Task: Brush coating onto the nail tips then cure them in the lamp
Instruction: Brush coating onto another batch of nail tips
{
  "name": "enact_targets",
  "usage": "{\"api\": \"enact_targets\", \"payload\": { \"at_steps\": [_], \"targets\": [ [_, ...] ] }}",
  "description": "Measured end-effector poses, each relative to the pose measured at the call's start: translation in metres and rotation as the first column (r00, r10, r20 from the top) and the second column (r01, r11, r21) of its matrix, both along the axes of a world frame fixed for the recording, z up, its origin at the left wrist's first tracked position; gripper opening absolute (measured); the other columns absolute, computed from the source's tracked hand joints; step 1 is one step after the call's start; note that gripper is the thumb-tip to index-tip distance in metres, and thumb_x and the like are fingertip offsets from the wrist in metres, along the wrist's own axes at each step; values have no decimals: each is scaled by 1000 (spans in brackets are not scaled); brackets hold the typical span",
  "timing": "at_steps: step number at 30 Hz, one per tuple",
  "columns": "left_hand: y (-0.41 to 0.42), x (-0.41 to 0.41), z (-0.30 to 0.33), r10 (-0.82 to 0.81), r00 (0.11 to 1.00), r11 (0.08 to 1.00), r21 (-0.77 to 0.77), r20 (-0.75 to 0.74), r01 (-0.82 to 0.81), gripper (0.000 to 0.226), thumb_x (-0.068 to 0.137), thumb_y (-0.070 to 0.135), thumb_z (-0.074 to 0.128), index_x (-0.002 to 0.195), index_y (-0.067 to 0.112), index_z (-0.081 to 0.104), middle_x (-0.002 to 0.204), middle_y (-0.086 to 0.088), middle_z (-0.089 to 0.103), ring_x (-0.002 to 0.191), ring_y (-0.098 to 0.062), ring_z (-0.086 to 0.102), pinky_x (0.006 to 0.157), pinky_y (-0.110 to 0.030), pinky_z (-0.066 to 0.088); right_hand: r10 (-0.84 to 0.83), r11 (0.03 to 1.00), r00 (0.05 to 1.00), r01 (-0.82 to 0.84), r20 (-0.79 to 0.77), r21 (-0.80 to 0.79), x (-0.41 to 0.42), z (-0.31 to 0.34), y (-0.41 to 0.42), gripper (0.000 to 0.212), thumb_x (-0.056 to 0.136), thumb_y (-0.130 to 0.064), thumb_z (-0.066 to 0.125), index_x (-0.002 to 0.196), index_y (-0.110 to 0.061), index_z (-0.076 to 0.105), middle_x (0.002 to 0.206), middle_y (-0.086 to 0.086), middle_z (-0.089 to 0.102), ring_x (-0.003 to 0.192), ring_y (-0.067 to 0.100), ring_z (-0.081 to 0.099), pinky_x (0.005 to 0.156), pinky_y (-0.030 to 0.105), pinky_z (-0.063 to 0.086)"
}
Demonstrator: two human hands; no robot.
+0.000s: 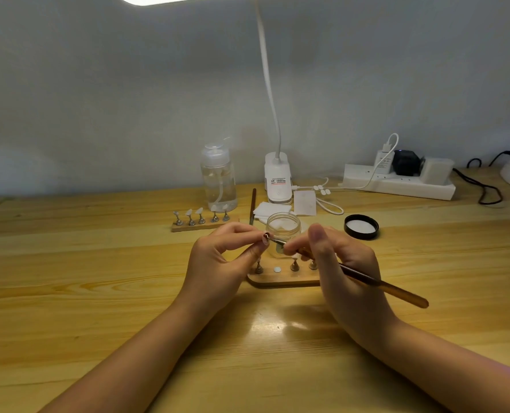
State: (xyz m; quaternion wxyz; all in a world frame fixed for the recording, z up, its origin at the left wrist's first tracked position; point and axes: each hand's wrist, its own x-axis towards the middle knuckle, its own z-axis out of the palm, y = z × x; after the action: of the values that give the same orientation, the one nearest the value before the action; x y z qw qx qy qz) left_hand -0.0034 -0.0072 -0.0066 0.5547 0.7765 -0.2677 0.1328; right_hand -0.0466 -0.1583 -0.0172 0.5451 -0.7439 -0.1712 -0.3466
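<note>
My left hand (218, 257) pinches a small nail tip on its holder (266, 237) between thumb and fingers, raised above the near wooden stand (280, 278). My right hand (334, 263) grips a brown brush (379, 283), and its bristle end touches the held tip. The near stand carries three metal holders and one bare white magnet spot. Just behind the hands sits an open clear jar (283, 226). A second wooden stand (201, 222) with several tips on holders stands further back to the left.
The jar's black lid (361, 227) lies to the right. At the back stand a clear pump bottle (219, 177), a white clip lamp (277, 177), white wipes (270, 208), another brush (252, 205) and a power strip (398, 181) with cables.
</note>
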Motion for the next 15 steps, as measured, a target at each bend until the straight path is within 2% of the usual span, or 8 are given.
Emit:
{"api": "enact_targets", "payload": {
  "at_steps": [3,5,10,12,15],
  "targets": [
    [0,-1,1,-11,1000,1000,-4,4,11,25,76,6,66,90,27,66,86,12,64,84,4,58,73,-7,44,69,995,998,-68,-10,66,-3,-2,-1,50,89,-50,34,66,-18,64,62,-6,63,61,6,60,61,16,44],
    [1,-1,0,-11,1000,1000,-11,6,11,25,76,6,66,89,27,66,86,11,65,83,4,58,73,-7,44,66,994,998,-66,-2,88,-5,-2,-1,51,89,-53,33,65,-20,63,61,-2,63,62,8,60,62,18,45],
    [-1,0,1,3,1000,1000,4,-4,-3,27,77,5,66,86,31,66,87,9,65,85,2,58,74,-7,44,-8,1000,1000,8,-16,4,-1,1,-1,45,90,-42,33,77,-13,65,75,-3,65,74,7,61,65,17,47],
    [-2,0,2,-1,1000,1000,4,-8,1,27,77,5,66,86,30,66,87,10,64,85,1,57,75,-9,45,15,1000,1000,-15,-26,15,0,1,0,44,90,-40,36,74,-12,66,72,-3,65,70,6,62,63,18,47],
    [0,-1,1,-13,1000,1000,-3,-10,13,26,76,6,66,87,29,67,86,11,64,85,2,57,75,-11,46,51,994,998,-48,-29,96,-2,0,-1,40,90,-41,38,67,-20,63,62,-2,64,62,7,60,59,16,45]
  ]
}}
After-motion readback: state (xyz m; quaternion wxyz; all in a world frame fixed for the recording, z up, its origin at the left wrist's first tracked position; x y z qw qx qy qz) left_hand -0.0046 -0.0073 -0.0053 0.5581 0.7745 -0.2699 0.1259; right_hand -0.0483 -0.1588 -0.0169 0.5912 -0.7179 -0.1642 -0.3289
